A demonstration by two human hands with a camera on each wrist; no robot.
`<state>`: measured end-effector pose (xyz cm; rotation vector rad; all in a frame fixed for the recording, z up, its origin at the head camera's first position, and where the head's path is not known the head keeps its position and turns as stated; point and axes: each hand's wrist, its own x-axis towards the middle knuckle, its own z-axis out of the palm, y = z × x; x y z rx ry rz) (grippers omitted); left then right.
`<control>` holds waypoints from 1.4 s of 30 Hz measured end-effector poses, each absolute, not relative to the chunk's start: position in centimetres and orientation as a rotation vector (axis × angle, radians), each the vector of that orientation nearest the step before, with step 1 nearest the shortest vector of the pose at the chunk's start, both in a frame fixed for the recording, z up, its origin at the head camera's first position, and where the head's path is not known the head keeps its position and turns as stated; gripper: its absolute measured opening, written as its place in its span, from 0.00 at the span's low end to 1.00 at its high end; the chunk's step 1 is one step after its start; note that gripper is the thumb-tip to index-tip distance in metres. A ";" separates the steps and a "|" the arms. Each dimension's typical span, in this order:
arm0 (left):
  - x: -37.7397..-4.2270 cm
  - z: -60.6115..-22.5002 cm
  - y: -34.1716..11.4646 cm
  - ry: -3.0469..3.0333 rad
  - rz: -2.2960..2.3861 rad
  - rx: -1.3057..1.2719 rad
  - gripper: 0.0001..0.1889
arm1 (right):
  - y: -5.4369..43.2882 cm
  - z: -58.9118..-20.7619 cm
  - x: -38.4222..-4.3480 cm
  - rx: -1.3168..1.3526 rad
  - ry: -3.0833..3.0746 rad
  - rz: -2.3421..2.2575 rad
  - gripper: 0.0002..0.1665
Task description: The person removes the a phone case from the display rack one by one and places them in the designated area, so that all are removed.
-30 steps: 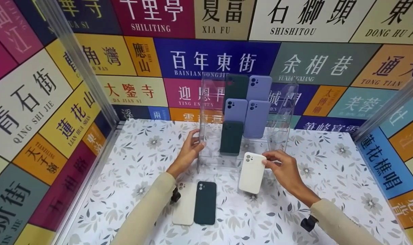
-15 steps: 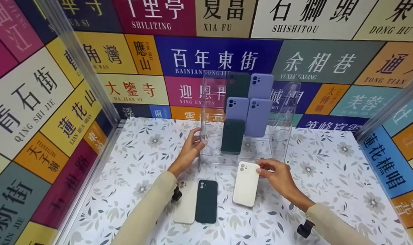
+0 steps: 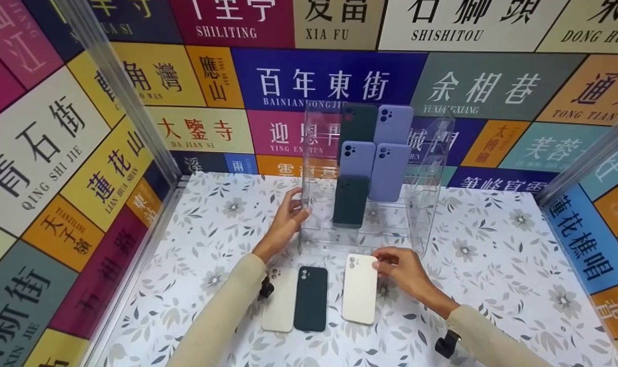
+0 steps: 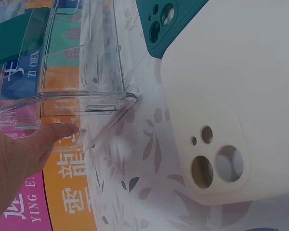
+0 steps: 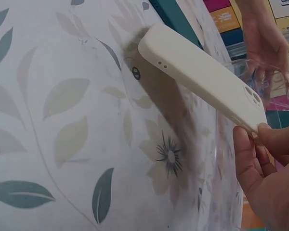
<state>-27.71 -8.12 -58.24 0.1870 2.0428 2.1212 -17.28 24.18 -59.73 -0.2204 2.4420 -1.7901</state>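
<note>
In the head view my right hand [image 3: 403,275] pinches a cream phone case [image 3: 359,289] by its upper right corner. The case tilts just above the table, its lower end close to the cloth in the right wrist view. My left hand [image 3: 284,221] grips the left side panel of a clear acrylic display stand [image 3: 426,214]; the left wrist view shows the thumb [image 4: 62,131] against that panel. Two cases lie side by side in front of the stand: a cream case [image 3: 279,303], partly hidden by my left wrist, and a dark green case [image 3: 311,299].
On the stand's tiers lean a purple case [image 3: 389,173], two more purple ones, a dark green case [image 3: 351,201] low on the left, and another at the top. A floral cloth [image 3: 492,285] covers the table. Walls with colourful sign panels [image 3: 334,76] enclose the back and sides.
My right hand has brought the cream case down and to the left, away from the stand and nearer the two lying cases. The left hand has kept its place on the stand.
</note>
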 end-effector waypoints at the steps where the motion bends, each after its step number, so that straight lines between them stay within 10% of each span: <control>1: -27.7 -58.2 -8.1 2.046 2.117 0.184 0.35 | 24.1 -59.9 -17.3 -0.221 2.442 -1.784 0.13; 42: -27.7 -58.5 -8.2 2.069 2.128 0.206 0.34 | 19.8 -63.5 -17.3 -0.251 2.486 -1.664 0.08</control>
